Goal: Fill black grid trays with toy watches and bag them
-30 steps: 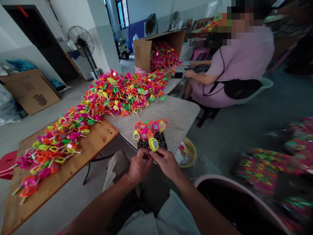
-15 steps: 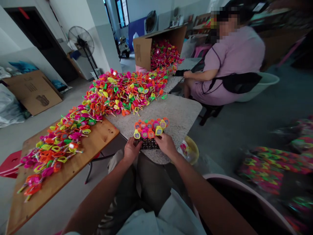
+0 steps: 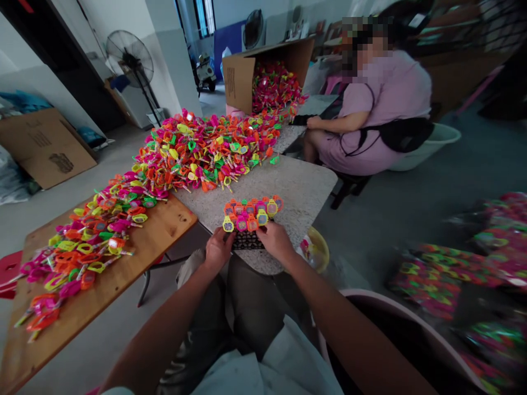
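A black lattice tray rests at the near edge of the stone-topped table, in front of my lap. Two rows of brightly coloured toy watches stand on its far part; the near part shows bare black grid. My left hand grips the tray's left side, thumb on top. On the opposite side my right hand has its fingers closed at the tray's edge, close to a yellow watch. The undersides of both hands' fingers are hidden.
A big heap of toy watches spreads over the stone table and onto a wooden board at left. Behind lies a tipped cardboard box. A co-worker sits at right. A large tub stands by my right arm.
The view has shifted slightly, so the scene sits a little further left. My hands remain on the tray, and the watches on it look the same.
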### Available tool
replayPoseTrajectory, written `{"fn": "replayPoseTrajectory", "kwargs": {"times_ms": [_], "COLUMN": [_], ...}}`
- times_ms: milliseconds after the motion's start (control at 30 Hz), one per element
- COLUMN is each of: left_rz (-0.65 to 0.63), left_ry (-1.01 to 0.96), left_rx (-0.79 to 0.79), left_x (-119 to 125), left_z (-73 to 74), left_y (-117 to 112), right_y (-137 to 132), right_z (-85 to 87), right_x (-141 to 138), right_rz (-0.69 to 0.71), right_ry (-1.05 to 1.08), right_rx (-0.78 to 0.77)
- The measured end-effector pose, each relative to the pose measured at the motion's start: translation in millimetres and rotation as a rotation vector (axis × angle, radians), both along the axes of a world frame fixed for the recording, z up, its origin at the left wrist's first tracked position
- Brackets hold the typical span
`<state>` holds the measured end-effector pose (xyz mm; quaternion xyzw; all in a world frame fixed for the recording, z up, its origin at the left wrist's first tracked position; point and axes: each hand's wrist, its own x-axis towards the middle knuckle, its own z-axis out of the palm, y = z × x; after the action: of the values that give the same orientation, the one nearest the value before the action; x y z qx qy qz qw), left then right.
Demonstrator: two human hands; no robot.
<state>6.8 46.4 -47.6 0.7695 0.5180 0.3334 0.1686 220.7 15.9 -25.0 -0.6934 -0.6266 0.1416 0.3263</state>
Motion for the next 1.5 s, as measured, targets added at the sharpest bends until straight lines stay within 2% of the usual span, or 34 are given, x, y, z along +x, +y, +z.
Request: {"fn": "replayPoseTrajectory", "kwargs": {"times_ms": [200,467,567,667,800,867,933,1000,1067,1167,1300,1500], "left_rz": [0.007,0.017,-0.002,0.045,0.270,0.444,0.541,0.602,0.624,0.576,0.485,0.365], "left_ry": [0.004,-0.017,-0.035,-0.022,0.245,0.432,0.592,0.688,0.729,0.742,0.737,0.697], "left_rx": [-0.016,-0.054,-0.097,-0.043,0.122,0.093,0.022,-0.050,-0.114,-0.155,-0.097,0.068], "left_x": [-0.4,3.2,-9.1,-55.2,-163.5,-219.0,-264.8,-297.9,-318.1,-327.8,-316.3,-299.2], "left_z": [-1.2,1.4,6.9,23.2,63.2,83.6,98.7,106.7,107.9,101.7,93.9,99.9], "left_y": [0.0,-2.4,3.1,18.9,42.0,54.9,70.4,86.0,98.8,109.5,110.1,102.2], "right_y": [1.3,9.6,4.6,-6.1,-32.7,-48.3,-60.3,-67.0,-69.8,-72.6,-77.8,-78.7], "right_z": [-2.1,-4.9,-10.0,-15.6,-19.0,-19.4,-20.1,-21.8,-24.4,-28.4,-29.9,-26.9], "right_x": [-6.2,-4.6,-0.9,4.0,5.7,1.3,-5.9,-13.1,-18.1,-20.0,-17.9,-20.7], "right_rz": [0.045,0.074,0.093,0.038,-0.079,-0.128,-0.128,-0.105,-0.066,-0.004,0.006,0.019], "right_ry": [-0.123,-0.161,-0.123,-0.016,0.145,0.169,0.188,0.199,0.187,0.152,0.126,0.127], "right_rx": [0.020,-0.041,0.005,0.046,0.019,0.048,0.068,0.071,0.069,0.068,0.077,0.062]}}
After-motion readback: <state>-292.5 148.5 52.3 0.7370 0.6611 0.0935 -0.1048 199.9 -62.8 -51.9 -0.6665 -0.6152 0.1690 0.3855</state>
